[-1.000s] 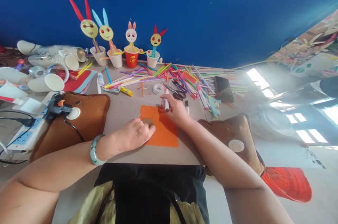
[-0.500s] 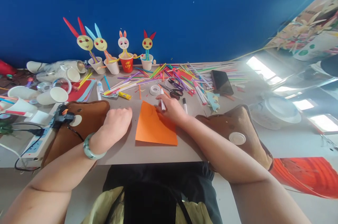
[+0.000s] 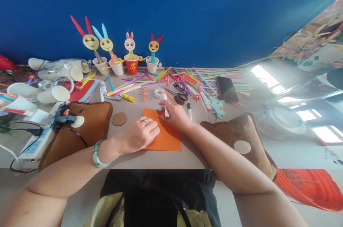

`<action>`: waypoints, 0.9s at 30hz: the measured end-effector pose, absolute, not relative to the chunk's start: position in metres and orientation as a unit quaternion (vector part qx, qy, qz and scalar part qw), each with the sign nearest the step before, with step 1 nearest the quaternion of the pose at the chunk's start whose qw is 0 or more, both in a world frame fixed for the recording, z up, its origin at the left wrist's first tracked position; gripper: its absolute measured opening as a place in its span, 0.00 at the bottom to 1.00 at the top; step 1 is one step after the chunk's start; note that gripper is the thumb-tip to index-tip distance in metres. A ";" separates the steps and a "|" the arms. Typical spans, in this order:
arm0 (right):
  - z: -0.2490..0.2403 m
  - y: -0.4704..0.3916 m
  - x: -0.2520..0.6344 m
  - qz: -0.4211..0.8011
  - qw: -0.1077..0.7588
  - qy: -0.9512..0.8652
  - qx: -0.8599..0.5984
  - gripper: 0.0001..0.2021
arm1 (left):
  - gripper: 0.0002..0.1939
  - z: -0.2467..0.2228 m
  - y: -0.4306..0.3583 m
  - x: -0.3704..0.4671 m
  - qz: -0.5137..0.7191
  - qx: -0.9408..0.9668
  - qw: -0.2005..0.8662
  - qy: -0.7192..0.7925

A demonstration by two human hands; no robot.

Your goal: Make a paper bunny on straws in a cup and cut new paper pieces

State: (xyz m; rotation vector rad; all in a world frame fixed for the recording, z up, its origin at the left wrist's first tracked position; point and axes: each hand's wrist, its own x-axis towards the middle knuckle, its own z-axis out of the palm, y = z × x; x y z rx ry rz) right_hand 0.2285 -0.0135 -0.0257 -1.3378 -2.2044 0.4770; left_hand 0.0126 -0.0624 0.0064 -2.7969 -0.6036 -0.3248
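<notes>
A sheet of orange paper point(image 3: 171, 141) lies on the table in front of me. Over its left half sits my left hand point(image 3: 142, 134), fingers curled and tips hidden beneath, with a ring and a jade-coloured bangle on that arm. My right hand point(image 3: 175, 114) rests at the sheet's upper right and holds a white marker point(image 3: 165, 107) nearly upright. A faint curved line shows near the paper's top. Left of the sheet lies a round brown cardboard disc point(image 3: 119, 119). Beside my right hand is a second marker point(image 3: 189, 112) with a black cap.
Behind the paper lie a tape roll point(image 3: 159, 93), scissors point(image 3: 180, 96), a yellow tube point(image 3: 128, 97) and many coloured sticks. Rabbit-faced cups, including a red cup point(image 3: 131, 65), line the wall. Brown cushions point(image 3: 93, 120) flank my arms. A power strip point(image 3: 34, 145) is at left, a phone point(image 3: 227, 89) at right.
My left hand has moved right, from beside the paper onto its left half. The cardboard disc now shows on the table where that hand was. My right hand still holds the marker.
</notes>
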 end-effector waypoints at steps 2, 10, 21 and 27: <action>-0.025 -0.014 0.229 0.183 0.253 -0.811 -0.495 0.22 | 0.08 -0.001 -0.064 0.013 -0.076 -0.975 0.101 -0.185; -0.021 -0.015 0.227 0.187 0.261 -0.803 -0.501 0.19 | 0.07 -0.011 -0.067 0.012 -0.025 -0.982 0.058 -0.176; -0.024 -0.014 0.228 0.191 0.299 -0.788 -0.503 0.17 | 0.08 -0.010 -0.071 0.014 -0.021 -0.980 0.062 -0.188; -0.025 -0.013 0.227 0.206 0.317 -0.773 -0.510 0.16 | 0.07 -0.009 -0.073 0.014 -0.023 -0.981 0.063 -0.182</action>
